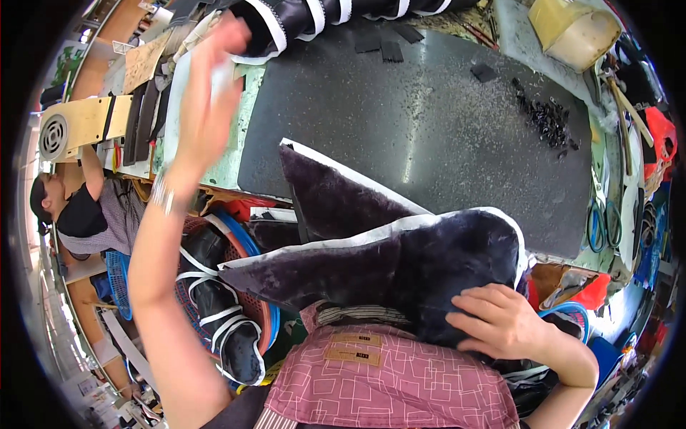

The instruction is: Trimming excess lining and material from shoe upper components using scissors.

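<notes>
My left hand [207,107] is raised at the upper left, beside a row of black pieces with white edging [314,18]. Its fingers are smeared by motion, so what they hold, if anything, cannot be made out. A dark, plush-lined boot upper [400,264] with a white edge lies across my lap and against the table's near edge. On its right part rests my right hand [496,322], fingers spread flat over the dark surface. Behind it, a second dark plush piece [336,189] with a white edge leans onto the dark work board [429,107].
Black scraps [547,121] lie at the board's right, near scissors [597,214] and a yellowish container [575,32]. Below left, a blue-rimmed basket [268,286] holds black pieces with white edging [218,307]. A co-worker [93,207] is at the far left.
</notes>
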Tool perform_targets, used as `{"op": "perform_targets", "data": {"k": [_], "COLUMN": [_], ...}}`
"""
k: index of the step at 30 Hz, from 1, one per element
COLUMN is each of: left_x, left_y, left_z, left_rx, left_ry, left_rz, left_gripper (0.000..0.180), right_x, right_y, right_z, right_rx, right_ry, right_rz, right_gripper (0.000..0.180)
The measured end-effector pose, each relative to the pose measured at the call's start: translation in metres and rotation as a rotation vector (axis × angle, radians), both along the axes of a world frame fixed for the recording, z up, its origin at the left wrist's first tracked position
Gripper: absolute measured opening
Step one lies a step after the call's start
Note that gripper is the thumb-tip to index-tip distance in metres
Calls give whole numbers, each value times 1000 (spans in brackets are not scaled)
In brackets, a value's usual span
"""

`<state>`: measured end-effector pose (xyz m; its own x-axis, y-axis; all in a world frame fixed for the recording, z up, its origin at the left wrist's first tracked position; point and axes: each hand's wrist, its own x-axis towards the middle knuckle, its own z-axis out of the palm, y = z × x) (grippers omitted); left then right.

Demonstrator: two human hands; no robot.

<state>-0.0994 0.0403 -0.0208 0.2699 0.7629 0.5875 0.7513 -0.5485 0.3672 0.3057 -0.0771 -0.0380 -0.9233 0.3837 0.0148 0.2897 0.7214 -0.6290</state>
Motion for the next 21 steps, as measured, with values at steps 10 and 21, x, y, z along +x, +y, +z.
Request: {"op": "perform_targets", "data": {"k": [10, 21], "left_x": [0, 138], "left_y": [-206, -45], "left_z": [-34, 31], "left_rx": [-455, -113], "left_ry": [933, 186], "left_rz": [-403, -520], "left_gripper": [60, 17], "right_x": [-8, -31], "right_y": [21, 43], "right_z": [20, -19], "right_rx": [141, 185], "right_ry": [206, 215], "right_rz": [-256, -200], "right_gripper": [26, 28]}}
